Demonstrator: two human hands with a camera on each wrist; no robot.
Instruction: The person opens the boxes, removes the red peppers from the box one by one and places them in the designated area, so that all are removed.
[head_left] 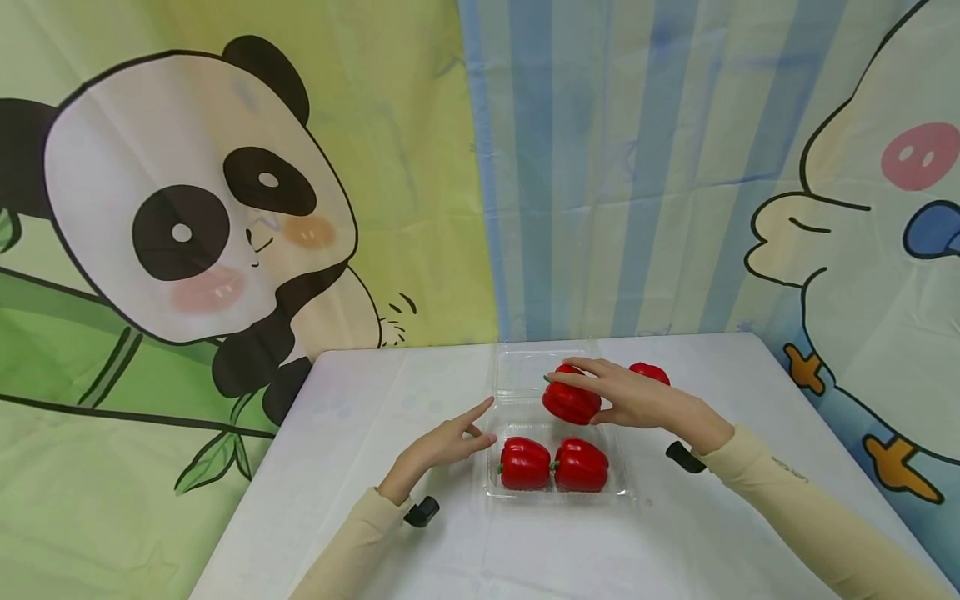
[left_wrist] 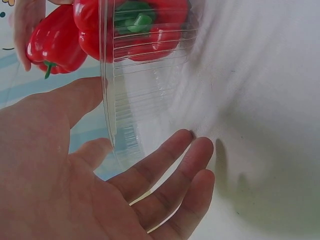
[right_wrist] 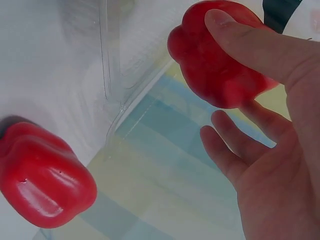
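My right hand (head_left: 637, 398) grips a red bell pepper (head_left: 570, 402) between thumb and fingers, over the back half of a clear plastic box (head_left: 555, 497). In the right wrist view the thumb lies across this pepper (right_wrist: 215, 65). Two more bell peppers, a left one (head_left: 525, 463) and a right one (head_left: 583, 465), lie side by side in the box's front half. At the box's left side is my left hand (head_left: 442, 442), its index finger pointing forward and its fingertips close to the rim. The left wrist view shows its fingers (left_wrist: 170, 180) extended, holding nothing.
The clear lid (head_left: 525, 367) lies folded open behind the box. Another red bell pepper (head_left: 650, 372) rests on the white table (head_left: 420, 392) to the right, partly hidden by my right hand. A printed curtain (head_left: 600, 167) hangs behind the table.
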